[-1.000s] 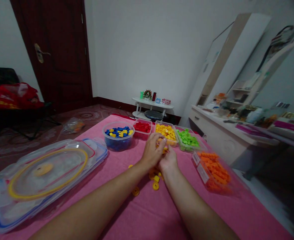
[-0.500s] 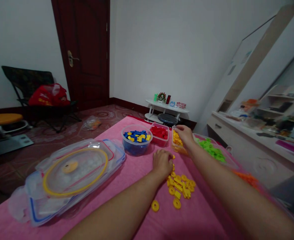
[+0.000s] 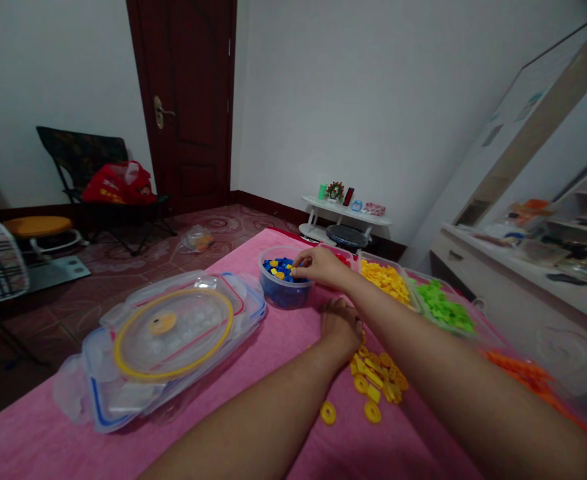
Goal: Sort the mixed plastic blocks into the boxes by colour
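Observation:
My right hand (image 3: 318, 265) reaches over the round blue tub (image 3: 284, 292) of blue and yellow bricks, its fingers pinched together above the pieces; what they hold is too small to make out. My left hand (image 3: 342, 325) rests curled on the pink cloth next to a pile of loose yellow pieces (image 3: 376, 379). Beyond the hands stand a red-brick box (image 3: 344, 256), a yellow-brick box (image 3: 387, 280) and a green-brick box (image 3: 443, 308).
A stack of clear lids (image 3: 166, 337) with a yellow ring lies at the left of the pink table (image 3: 253, 400). An orange-brick box (image 3: 533, 380) sits at the right edge. A folding chair (image 3: 98, 180), a door and a white dresser (image 3: 513, 293) surround the table.
My right hand moved left from the yellow-brick box to the blue tub. My left hand stayed by the loose yellow pieces. The view swung a little further left.

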`<state>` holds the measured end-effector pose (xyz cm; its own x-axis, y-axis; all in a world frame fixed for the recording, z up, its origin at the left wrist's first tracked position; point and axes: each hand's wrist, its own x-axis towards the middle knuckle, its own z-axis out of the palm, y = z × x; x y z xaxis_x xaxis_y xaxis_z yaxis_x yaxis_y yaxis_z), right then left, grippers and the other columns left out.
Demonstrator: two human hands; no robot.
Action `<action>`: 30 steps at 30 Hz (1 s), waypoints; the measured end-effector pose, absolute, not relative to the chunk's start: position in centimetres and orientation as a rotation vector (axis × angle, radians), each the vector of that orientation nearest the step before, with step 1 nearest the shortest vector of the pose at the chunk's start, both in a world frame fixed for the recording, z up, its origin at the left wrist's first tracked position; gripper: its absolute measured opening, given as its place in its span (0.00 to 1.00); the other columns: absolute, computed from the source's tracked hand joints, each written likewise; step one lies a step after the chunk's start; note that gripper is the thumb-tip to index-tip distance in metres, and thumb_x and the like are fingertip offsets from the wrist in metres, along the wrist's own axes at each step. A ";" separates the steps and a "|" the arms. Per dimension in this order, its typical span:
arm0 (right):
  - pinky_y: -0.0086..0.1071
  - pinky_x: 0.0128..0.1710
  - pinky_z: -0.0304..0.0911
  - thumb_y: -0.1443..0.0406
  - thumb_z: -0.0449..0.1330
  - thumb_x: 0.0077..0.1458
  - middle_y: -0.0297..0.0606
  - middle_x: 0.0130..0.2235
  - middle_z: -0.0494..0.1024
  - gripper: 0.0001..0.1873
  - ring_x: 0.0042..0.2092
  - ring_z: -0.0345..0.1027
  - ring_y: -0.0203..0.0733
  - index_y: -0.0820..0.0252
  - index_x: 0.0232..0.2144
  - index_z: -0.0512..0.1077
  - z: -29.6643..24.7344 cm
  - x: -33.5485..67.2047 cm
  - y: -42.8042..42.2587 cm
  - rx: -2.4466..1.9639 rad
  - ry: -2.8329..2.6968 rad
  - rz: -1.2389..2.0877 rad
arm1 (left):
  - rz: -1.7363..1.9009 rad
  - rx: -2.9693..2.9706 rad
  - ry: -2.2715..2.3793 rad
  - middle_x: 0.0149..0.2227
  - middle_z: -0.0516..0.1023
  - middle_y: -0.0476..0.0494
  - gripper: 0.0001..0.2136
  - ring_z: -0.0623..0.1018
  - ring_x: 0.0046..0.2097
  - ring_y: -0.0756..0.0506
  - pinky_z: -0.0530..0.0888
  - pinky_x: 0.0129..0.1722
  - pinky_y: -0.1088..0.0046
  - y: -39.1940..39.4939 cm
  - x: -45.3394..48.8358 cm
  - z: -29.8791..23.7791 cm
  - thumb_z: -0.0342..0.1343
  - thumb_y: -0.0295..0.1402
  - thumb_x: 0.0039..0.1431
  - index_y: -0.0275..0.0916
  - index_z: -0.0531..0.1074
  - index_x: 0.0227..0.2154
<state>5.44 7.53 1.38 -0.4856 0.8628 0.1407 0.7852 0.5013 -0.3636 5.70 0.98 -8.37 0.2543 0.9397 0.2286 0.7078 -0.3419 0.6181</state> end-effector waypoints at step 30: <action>0.23 0.22 0.62 0.63 0.61 0.50 0.30 0.21 0.70 0.08 0.21 0.65 0.30 0.61 0.24 0.67 1.6 19.8 9.3 -1.495 -0.913 0.826 | 0.920 2.156 1.516 0.40 0.74 0.43 0.10 0.68 0.46 0.43 0.64 0.45 0.66 0.8 5.9 -9.3 0.50 0.33 0.56 0.42 0.77 0.32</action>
